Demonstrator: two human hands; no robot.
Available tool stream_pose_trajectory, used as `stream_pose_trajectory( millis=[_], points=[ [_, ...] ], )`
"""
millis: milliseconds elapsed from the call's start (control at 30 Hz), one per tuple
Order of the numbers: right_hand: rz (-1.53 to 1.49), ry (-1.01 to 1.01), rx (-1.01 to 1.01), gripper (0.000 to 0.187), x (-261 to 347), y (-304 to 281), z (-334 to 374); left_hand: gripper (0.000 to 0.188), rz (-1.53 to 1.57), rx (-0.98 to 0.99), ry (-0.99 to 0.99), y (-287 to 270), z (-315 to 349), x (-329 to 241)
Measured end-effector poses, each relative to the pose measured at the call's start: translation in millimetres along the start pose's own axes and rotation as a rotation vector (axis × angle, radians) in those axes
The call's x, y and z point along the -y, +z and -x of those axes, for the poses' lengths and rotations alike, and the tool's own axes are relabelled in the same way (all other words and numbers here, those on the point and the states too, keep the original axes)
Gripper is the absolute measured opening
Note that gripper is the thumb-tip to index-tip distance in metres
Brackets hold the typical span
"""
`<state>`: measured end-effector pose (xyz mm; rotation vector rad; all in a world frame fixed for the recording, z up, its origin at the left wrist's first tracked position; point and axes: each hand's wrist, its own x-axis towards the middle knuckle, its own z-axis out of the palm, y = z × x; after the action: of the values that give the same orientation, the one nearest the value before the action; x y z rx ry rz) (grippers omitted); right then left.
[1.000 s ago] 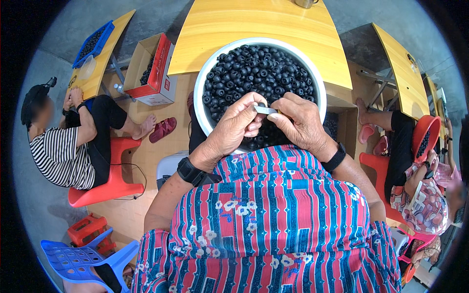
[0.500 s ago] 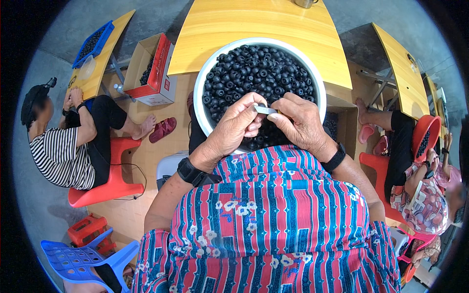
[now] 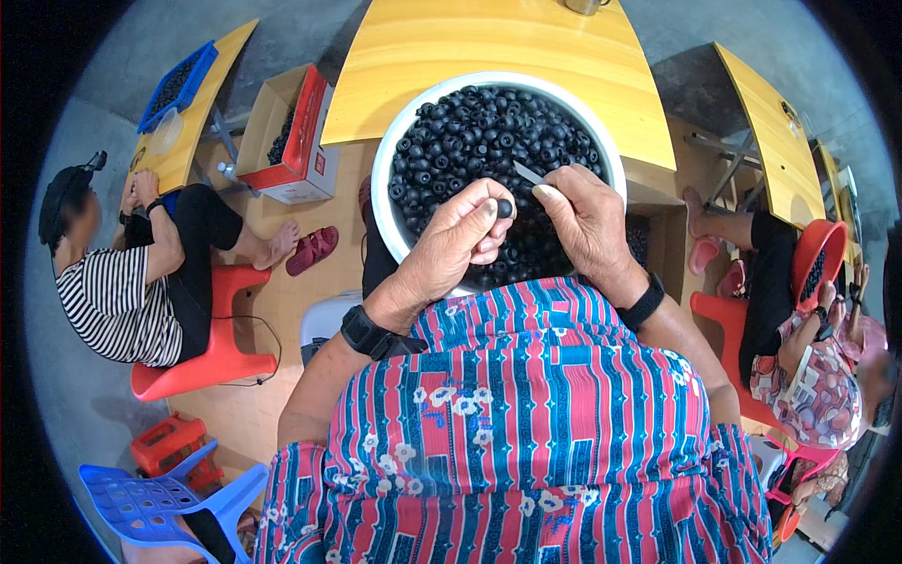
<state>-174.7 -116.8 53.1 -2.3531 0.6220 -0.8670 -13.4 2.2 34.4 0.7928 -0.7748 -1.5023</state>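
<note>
A wide white basin stands before me, heaped with small round black pieces, many showing a hole. Over its near side, my left hand pinches one black piece between thumb and fingers. My right hand is closed around a small knife; its short metal blade points up and left, apart from the piece. The knife's handle is hidden in my fingers.
A yellow table adjoins the basin's far side. At left are a red cardboard box, a seated person in stripes and a blue tray. Another person sits at right beside a red basin.
The blade has left the black piece in my left hand. My right hand has moved slightly right and turned, so the blade now points away. My left hand stays about where it was.
</note>
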Motion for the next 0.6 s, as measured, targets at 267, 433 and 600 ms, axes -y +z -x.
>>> stream_pose_trajectory(
  millis=[267,433,600],
  points=[
    [-0.146,-0.046,0.073,0.018,-2.0,-2.0,1.3,0.027,0.032,-0.035,-0.003,-1.6,0.0,2.2],
    [-0.054,-0.095,0.151,0.020,1.3,-2.0,4.5,0.028,0.013,-0.018,0.010,-3.8,-0.4,3.4],
    [-0.044,-0.118,0.159,0.020,1.1,-1.9,4.4,0.029,-0.008,-0.019,0.015,-4.0,-0.1,3.6]
  ],
)
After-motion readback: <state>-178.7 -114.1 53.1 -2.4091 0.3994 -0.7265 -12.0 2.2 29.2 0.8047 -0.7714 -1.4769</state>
